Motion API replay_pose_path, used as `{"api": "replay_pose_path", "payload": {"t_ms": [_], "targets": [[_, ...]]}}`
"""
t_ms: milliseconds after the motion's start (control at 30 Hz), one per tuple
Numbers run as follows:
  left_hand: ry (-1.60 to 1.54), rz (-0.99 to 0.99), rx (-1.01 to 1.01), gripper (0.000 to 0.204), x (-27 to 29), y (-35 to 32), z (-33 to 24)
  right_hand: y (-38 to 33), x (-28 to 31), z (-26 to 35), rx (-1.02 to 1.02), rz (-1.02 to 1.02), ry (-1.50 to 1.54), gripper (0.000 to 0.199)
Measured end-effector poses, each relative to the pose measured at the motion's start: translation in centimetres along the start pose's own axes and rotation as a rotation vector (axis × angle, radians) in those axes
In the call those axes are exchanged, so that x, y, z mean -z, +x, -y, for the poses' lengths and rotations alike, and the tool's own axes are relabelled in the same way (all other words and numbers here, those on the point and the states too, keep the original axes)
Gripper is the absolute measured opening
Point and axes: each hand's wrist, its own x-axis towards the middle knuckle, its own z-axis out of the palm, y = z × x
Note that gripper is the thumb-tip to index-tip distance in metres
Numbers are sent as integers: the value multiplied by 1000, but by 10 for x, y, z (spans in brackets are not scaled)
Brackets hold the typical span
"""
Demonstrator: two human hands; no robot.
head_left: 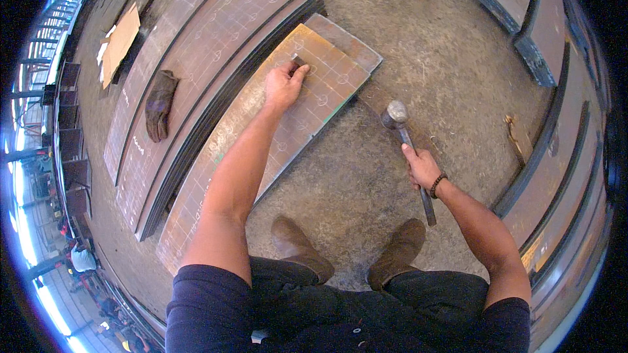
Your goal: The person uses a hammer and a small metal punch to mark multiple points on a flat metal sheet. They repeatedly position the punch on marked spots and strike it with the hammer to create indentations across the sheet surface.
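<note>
Brown work gloves (159,106) lay on the stacked steel plates (229,23). Next, the left hand (286,85) had its grip pinched on a short dark metal piece (299,61) at the chalk-marked plate (294,124), near its far end. Rightward, the right hand's (424,170) grip clasped a hammer (395,116) by its handle, over the floor (353,183).

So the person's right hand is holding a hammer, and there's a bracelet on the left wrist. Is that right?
Not quite: the bracelet is on the right wrist, as the head view shows. The right hand is indeed holding the hammer.
</note>
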Motion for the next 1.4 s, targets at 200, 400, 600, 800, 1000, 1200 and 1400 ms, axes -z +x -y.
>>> {"api": "replay_pose_path", "payload": {"t_ms": [200,400,600,800,1000,1200,1400], "targets": [[-51,-67,-71,34,-4,0,3,3,-1,-5,0,-5,-12,65],[80,-193,-359,27,-11,-3,7,-11,-11,1,244,-233,-231,61],[120,-175,-483,21,-12,-6,13,-43,-23,93,623,-259,-244,51],[123,-157,-517,21,-16,-3,18,-52,-43,192,1054,-136,-28,38],[65,-135,-516,21,-12,-2,20,-12,-69,203,831,-240,-401,52],[45,-118,-526,21,-15,-4,20,-14,-51,127,480,-111,-338,66],[13,-229,-394,22,-10,-3,16,-13,-30,43,105,-163,-88,65]]}}
